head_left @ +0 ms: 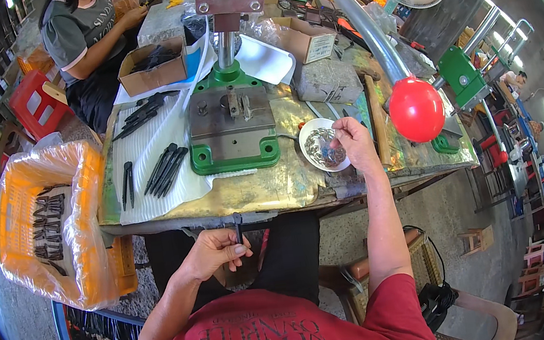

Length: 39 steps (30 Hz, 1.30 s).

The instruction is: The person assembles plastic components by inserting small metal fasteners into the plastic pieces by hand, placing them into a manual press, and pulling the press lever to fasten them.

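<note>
My left hand (218,253) is closed, pinching a slim black piece (238,226) upright just off the table's front edge. My right hand (354,143) reaches over a white bowl (308,129) of small, thin metal parts. Its fingers are pinched at the bowl's right side; whatever sits between them is too small to make out. Between and beyond my hands stands a green hand press (234,149) with a steel plate and a post. Left of the press, several similar black pieces (167,169) lie on a white foam sheet (137,209).
The press's bent lever with a red ball knob (417,109) hangs at the right. A yellow crate (13,222) lined with plastic holds black pieces at the left. A cardboard box (152,68), a wrapped block (328,81) and a wooden-handled tool (376,120) lie around. A co-worker (89,36) sits far left.
</note>
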Tool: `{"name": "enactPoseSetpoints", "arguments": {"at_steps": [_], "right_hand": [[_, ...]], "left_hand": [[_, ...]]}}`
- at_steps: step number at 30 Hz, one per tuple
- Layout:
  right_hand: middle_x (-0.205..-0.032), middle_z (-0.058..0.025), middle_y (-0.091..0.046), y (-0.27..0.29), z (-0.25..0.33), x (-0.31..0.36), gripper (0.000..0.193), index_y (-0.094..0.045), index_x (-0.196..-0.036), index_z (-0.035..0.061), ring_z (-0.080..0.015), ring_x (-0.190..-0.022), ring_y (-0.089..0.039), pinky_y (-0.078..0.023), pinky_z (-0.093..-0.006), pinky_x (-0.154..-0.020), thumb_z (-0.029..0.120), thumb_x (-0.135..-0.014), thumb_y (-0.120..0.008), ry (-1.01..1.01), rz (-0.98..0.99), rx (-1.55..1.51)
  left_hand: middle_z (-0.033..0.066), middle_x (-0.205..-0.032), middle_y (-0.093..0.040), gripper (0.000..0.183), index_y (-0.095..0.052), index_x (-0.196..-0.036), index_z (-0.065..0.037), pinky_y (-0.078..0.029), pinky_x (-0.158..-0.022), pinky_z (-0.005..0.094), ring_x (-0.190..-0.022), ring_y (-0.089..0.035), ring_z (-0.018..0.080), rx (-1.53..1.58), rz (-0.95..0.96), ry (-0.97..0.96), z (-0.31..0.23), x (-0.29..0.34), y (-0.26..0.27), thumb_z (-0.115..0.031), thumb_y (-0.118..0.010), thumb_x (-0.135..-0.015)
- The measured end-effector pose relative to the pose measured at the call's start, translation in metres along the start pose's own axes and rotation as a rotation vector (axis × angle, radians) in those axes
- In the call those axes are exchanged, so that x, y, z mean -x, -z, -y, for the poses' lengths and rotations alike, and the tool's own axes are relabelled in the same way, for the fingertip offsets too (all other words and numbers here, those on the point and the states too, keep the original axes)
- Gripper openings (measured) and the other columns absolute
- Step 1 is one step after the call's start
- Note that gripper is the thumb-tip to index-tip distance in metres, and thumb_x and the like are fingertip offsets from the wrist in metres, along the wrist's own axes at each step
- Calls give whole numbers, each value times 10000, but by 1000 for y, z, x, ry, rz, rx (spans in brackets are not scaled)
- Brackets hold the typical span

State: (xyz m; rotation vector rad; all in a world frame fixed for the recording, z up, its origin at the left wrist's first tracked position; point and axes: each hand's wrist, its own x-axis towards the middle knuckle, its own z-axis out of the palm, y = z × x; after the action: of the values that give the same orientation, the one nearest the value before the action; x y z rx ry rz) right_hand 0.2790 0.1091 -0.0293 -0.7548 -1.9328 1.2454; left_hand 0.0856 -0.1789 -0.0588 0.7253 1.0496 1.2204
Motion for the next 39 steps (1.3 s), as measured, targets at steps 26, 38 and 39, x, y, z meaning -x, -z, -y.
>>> {"name": "enactPoseSetpoints", "arguments": {"at_steps": [26,38,39], "right_hand": [[-735,-81,-528,2,3,5,64,-521,-800,1,-177,-649,-532,-409,-252,-610,42,-751,-523,113,-155,464],[-763,-122,-531,-19,6,-4,55,-526,-747,26,-284,-732,-527,-398,-384,-636,68,-712,-523,298,-46,736],[-780,-127,-533,-22,8,-4,68,-526,-758,28,-291,-746,-525,-389,-399,-643,80,-722,-501,282,-30,758]], "left_hand": [[83,-739,-594,103,-564,-798,8,-449,-482,173,-537,-547,75,-12,-10,20,-2,0,-4,-91,-561,-772],[89,-736,-591,100,-562,-779,7,-456,-477,177,-533,-547,77,-12,-2,12,1,-2,-3,-92,-572,-764],[89,-736,-591,100,-562,-779,7,-456,-477,177,-533,-547,77,-12,-4,13,2,-2,-3,-92,-572,-764]]}}
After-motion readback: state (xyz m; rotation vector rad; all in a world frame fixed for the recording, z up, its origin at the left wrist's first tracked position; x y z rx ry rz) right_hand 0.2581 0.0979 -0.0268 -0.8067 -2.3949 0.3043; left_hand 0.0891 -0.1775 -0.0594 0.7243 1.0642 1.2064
